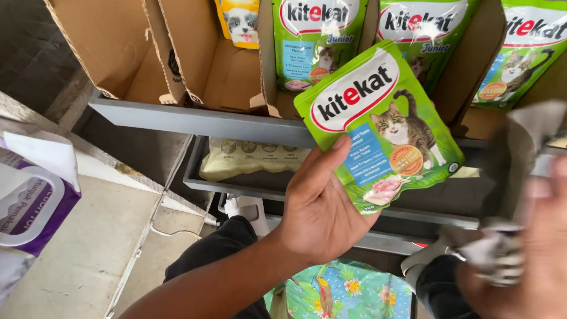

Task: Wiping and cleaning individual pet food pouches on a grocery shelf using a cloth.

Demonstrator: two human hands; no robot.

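One pouch (382,130), one cloth (516,193)

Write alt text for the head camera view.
The left hand holds up a green cat-food pouch before a grey shelf of cardboard boxes with similar pouches. The blurred right hand grips a grey cloth.

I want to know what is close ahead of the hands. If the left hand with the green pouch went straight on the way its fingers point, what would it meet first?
Probably the row of green pouches standing in cardboard trays on the shelf, right beyond the green pouch the left hand holds. Depth is unclear, so the shelf edge might come first.
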